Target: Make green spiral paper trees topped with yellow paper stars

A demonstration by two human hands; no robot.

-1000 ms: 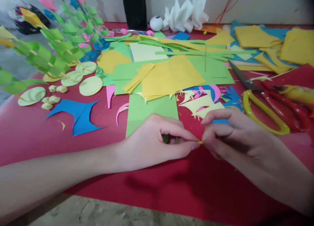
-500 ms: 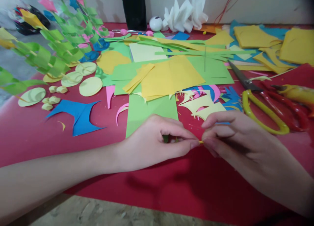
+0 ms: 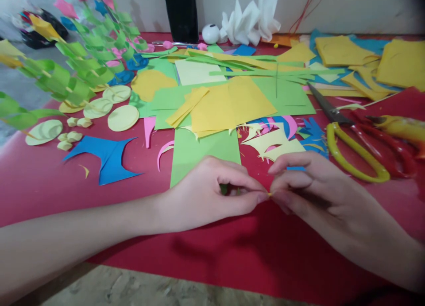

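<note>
"What has moved?"

"The right hand point(image 3: 327, 197) is slightly closer to the left hand point(image 3: 212, 195) than half a second ago, and less of the small yellow piece point(image 3: 270, 194) shows between them. The view shifts a touch too."

"And the grip?"

"Narrow on both sides: each thumb is pressed to its fingers, with the yellow piece pinched at the tips. Something green shows through the left hand's gap; I can't tell whether it's held."

"How far along is it?"

"Midway, I'd judge. The piece isn't set down, and its shape is mostly covered, so how much handling is left I can't say. Finished-looking work stands at ten o'clock from the pinch: green loop stalks point(image 3: 76, 82), with pale discs point(image 3: 123, 118) nearer."

"Which way does the piece point?"

"The visible sliver's long axis runs roughly nine to three o'clock, fingertip to fingertip. Both ends are hidden. It sits over the red tabletop point(image 3: 149, 253), apparently raised above it."

"Further out?"

"Pale offcuts point(image 3: 279, 137) at twelve, a green sheet point(image 3: 192, 151) at ten just beyond the left hand, yellow sheets point(image 3: 232, 106) at eleven. Scissors point(image 3: 345, 119) lie between one and two, blades away from the person; a blue cut-out point(image 3: 111, 157) lies past nine."
</note>
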